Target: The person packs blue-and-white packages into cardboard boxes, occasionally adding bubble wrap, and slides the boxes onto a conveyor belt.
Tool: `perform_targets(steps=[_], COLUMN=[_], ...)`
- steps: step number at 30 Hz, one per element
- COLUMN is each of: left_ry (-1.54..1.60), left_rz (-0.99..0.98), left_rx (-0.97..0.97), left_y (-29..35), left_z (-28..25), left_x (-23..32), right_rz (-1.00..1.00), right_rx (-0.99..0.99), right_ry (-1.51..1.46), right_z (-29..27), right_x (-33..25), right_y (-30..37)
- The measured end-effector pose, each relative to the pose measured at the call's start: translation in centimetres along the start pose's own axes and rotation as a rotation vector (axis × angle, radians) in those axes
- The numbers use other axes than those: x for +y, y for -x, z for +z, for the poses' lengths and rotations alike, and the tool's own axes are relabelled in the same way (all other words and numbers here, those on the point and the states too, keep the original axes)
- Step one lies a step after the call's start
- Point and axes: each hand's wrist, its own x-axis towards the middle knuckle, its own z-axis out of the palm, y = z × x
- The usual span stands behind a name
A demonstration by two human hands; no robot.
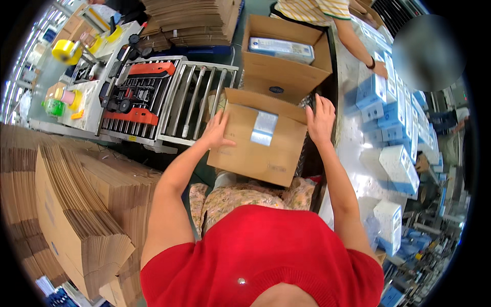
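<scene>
In front of my body stands a brown cardboard box (245, 156) with a pale label on its near side. Its upper flap edge is raised, and what is inside is hidden from me. My left hand (217, 132) grips the box's left edge, thumb over the near face and fingers along the side. At the upper right corner, my right hand (321, 120) has its fingers stretched and apart, with the thumb against the cardboard. Just beyond is a second, open carton (286, 84) holding a blue and white box (281, 49).
A roller conveyor (192, 102) with a red-sided machine (146, 94) lies to the left. Stacked flat cartons (66, 220) fill the lower left. Along the right, a metal table (350, 158) carries several blue and white boxes (399, 166); a co-worker's hand (378, 68) touches some there.
</scene>
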Motion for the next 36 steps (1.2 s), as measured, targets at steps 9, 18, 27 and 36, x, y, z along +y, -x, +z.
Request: perform_targets(steps=[9,18,27,36], left_ry=[0.641,0.749,-0.051,-0.524], left_rz=[-0.052,-0.088,-0.298,-0.339], left_rx=[0.191,-0.080,0.402,0.469], left_y=[-1.9,-9.9,-13.0,-12.9], left_z=[6.1,-8.8,-20.5,-20.4], left_x=[-3.1,-15.8,-27.7,-31.6], right_rz=[0.528,0.774,0.639,0.507], right_rx=[-0.289,-0.251,-0.487,-0.455], right_ry=[-0.156,-0.702,-0.584,-0.642], right_z=[5.6,17.4,33.6,41.5], right_x=[0.8,-10.2,-18.7,-28.9], right_y=[18.2,10.5,-3.9,-9.4])
